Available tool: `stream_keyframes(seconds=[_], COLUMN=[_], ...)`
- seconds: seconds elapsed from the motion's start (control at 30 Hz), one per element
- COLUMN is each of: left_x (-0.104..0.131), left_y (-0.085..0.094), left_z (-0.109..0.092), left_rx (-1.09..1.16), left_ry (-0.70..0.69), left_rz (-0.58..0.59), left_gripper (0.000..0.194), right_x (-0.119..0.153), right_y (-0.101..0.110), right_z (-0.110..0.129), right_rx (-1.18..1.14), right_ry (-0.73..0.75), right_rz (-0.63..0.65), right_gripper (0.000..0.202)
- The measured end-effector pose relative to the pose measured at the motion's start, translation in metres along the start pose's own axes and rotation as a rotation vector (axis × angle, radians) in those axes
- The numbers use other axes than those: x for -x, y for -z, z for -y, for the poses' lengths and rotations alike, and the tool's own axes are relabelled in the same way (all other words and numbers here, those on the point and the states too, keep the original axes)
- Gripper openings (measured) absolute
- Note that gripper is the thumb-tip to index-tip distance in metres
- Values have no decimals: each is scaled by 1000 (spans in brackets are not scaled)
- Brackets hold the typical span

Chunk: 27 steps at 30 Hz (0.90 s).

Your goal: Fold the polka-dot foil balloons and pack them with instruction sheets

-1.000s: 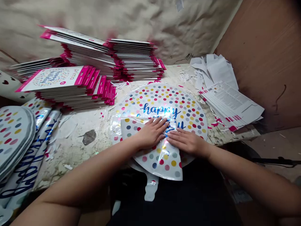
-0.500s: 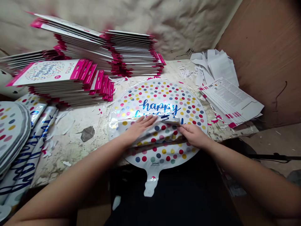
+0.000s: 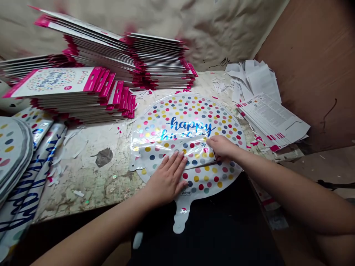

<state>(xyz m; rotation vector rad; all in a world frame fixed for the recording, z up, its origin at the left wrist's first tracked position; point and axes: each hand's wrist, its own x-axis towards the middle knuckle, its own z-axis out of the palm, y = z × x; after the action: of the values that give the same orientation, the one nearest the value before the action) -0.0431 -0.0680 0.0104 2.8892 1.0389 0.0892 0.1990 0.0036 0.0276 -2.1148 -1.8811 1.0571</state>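
A flat round foil balloon [image 3: 194, 107] with coloured dots and blue "happy" lettering lies at the table's front edge, its tail hanging over. Across its middle lies a folded foil balloon [image 3: 155, 151], pressed into a long shiny strip that hides part of the lettering. My left hand [image 3: 169, 175] rests palm down with fingers stretched, fingertips on the strip's lower edge. My right hand [image 3: 223, 149] pinches the strip's right end between thumb and curled fingers; the fingertips are partly hidden.
Stacks of pink-and-white packets [image 3: 63, 79] stand at the back left. Below them lie more dotted foil balloons [image 3: 13, 144], flat and folded. Printed paper sheets [image 3: 273, 116] and white paper scraps [image 3: 257, 75] sit at right. A brown board [image 3: 313, 62] rises beyond.
The raised fold has come down flat into a strip. My left hand has slid down toward the front and pressed flat; my right hand has shifted slightly left and up.
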Motion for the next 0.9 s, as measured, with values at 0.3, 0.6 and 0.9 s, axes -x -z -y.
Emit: stream_keyframes(seconds=[0.3, 0.6, 0.9], left_x=[5, -15, -15], left_y=[-4, 18, 6], left_z=[10, -4, 13], left_rx=[66, 121, 311], left_ry=[5, 244, -257], left_rz=[43, 102, 119], left_gripper=[68, 55, 60], right_x=[55, 95, 65], right_y=[-20, -28, -33], right_z=[-2, -12, -53], right_rx=[613, 442, 339], right_ry=[926, 1228, 1075], right_rz=[-206, -452, -351], right_gripper=[46, 40, 65])
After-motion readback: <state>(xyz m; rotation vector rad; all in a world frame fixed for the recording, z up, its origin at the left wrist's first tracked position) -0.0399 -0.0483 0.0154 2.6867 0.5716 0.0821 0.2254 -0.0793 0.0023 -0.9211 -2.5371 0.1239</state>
